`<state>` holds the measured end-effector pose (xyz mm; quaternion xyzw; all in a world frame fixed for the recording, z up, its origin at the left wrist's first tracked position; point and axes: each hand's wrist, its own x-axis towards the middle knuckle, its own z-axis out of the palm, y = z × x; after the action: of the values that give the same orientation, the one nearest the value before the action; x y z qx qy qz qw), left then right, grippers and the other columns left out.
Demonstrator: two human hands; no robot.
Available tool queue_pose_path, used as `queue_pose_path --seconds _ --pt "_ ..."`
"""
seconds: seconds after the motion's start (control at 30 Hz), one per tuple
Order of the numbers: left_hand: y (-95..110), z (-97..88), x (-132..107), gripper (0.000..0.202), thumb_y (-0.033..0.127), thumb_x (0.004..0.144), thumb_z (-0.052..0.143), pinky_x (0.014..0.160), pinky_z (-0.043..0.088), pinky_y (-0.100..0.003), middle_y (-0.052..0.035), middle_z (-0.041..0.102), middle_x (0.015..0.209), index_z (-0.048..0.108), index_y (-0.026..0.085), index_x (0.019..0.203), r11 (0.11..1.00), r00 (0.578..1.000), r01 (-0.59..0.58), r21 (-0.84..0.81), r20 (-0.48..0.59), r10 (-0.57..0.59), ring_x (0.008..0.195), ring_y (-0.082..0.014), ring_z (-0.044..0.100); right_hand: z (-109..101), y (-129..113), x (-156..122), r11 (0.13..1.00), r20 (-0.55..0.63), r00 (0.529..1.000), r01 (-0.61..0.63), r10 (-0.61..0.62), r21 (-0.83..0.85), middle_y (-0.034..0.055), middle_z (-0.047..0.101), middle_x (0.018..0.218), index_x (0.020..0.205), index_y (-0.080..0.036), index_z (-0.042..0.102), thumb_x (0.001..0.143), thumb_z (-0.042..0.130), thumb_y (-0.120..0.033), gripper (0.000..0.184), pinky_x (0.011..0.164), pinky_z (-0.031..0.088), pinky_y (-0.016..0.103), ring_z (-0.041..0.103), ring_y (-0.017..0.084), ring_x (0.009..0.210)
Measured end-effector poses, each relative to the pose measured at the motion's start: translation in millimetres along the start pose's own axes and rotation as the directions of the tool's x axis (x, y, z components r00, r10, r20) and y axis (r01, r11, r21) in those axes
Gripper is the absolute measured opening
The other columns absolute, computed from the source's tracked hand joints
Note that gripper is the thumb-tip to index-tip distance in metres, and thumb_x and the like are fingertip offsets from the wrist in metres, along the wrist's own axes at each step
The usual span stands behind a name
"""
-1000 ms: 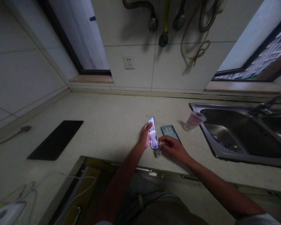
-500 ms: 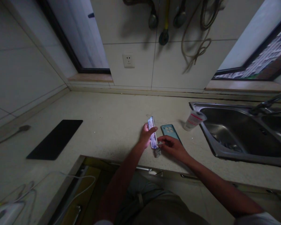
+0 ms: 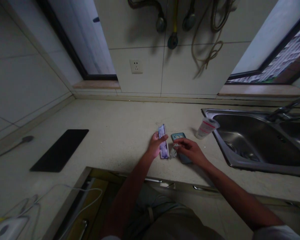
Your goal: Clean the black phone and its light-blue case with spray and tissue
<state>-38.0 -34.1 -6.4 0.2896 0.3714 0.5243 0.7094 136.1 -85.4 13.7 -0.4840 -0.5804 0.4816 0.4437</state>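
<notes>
A smartphone (image 3: 164, 150) with a lit screen is gripped in my left hand (image 3: 155, 145), tilted on its long side above the counter. My right hand (image 3: 191, 150) is a little to the right of it, closed on a crumpled whitish wipe or tissue (image 3: 173, 152) that hangs from the fingertips. Under the right hand lies a teal phone case (image 3: 178, 135) with a camera cutout at its top; the hand covers its middle. The wipe's exact kind is not clear.
A plastic cup (image 3: 206, 128) with a red band stands beside the steel sink (image 3: 230, 163) on the right. A black flat mat (image 3: 60, 150) lies on the left of the counter (image 3: 115, 133). A white power strip (image 3: 8, 228) with cables sits at lower left.
My right hand has moved right with the wipe, away from the phone's edge and over the phone case. My left hand still holds the phone, its screen now turned slightly more upward.
</notes>
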Motion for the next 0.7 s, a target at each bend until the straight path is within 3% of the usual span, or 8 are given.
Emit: queue_pose_path --seconds 0.17,0.27,0.37,0.43,0.57,0.7 --pt "-4.4 -6.4 1.5 0.067 0.04 0.043 0.096 0.072 0.045 -0.028 0.0014 0.064 0.081 0.058 0.019 0.094 1.0 0.996 0.019 0.013 0.081 -0.02 0.072 -0.0132 0.058 -25.9 -9.6 17.3 0.999 -0.099 0.995 -0.009 0.013 0.044 0.0053 0.073 0.092 0.101 -0.02 0.069 0.074 0.076 -0.048 0.039 0.064 0.057 0.031 0.066 0.019 0.076" --pt "-2.3 -8.7 2.3 0.06 0.041 0.049 0.094 0.082 0.046 -0.031 -0.0023 0.068 0.089 0.061 0.019 0.094 1.0 0.996 0.03 0.003 0.083 -0.03 0.084 -0.017 0.063 -41.4 -9.4 25.6 1.0 -0.123 0.992 0.018 -0.019 -0.005 0.0034 0.07 0.085 0.103 -0.019 0.068 0.074 0.074 -0.049 0.042 0.057 0.053 0.029 0.062 0.016 0.066" --pt "1.2 -10.4 4.9 0.049 0.04 0.053 0.092 0.092 0.043 -0.029 -0.0036 0.068 0.09 0.063 0.019 0.086 0.999 1.0 -0.023 -0.032 -0.007 0.023 0.098 -0.0195 0.063 -57.8 -0.4 26.8 0.982 -0.123 0.989 0.06 -0.083 -0.179 0.0012 0.065 0.074 0.1 -0.018 0.069 0.076 0.069 -0.048 0.039 0.054 0.046 0.028 0.057 0.015 0.059" --pt "2.2 -11.9 6.1 0.044 0.035 0.055 0.089 0.093 0.043 -0.03 -0.0046 0.068 0.091 0.064 0.018 0.087 0.999 1.0 -0.012 -0.046 -0.011 0.012 0.1 -0.0205 0.063 -69.1 8.5 22.3 0.941 -0.098 0.989 0.07 -0.108 -0.33 0.0023 0.066 0.072 0.094 -0.017 0.07 0.08 0.063 -0.048 0.034 0.057 0.044 0.029 0.058 0.017 0.062" --pt "-2.6 -12.2 4.2 0.04 0.018 0.057 0.082 0.092 0.046 -0.034 -0.0044 0.069 0.09 0.063 0.017 0.093 1.0 0.999 0.002 0.029 -0.041 -0.001 0.094 -0.021 0.066 -86.8 24.6 6.9 0.816 -0.053 0.999 -0.023 -0.009 -0.577 0.0045 0.07 0.074 0.099 -0.017 0.072 0.084 0.056 -0.042 0.034 0.061 0.043 0.03 0.06 0.019 0.064" --pt "-14.9 -2.0 0.2 0.033 0.011 0.063 0.074 0.093 0.047 -0.038 -0.0053 0.071 0.094 0.065 0.019 0.094 0.989 0.997 0.012 0.145 -0.078 -0.001 0.095 -0.0229 0.067 -87.6 31.0 -0.4 0.734 -0.06 0.996 -0.084 0.059 -0.674 0.0063 0.07 0.072 0.108 -0.014 0.072 0.082 0.057 -0.039 0.039 0.059 0.041 0.03 0.06 0.02 0.061"
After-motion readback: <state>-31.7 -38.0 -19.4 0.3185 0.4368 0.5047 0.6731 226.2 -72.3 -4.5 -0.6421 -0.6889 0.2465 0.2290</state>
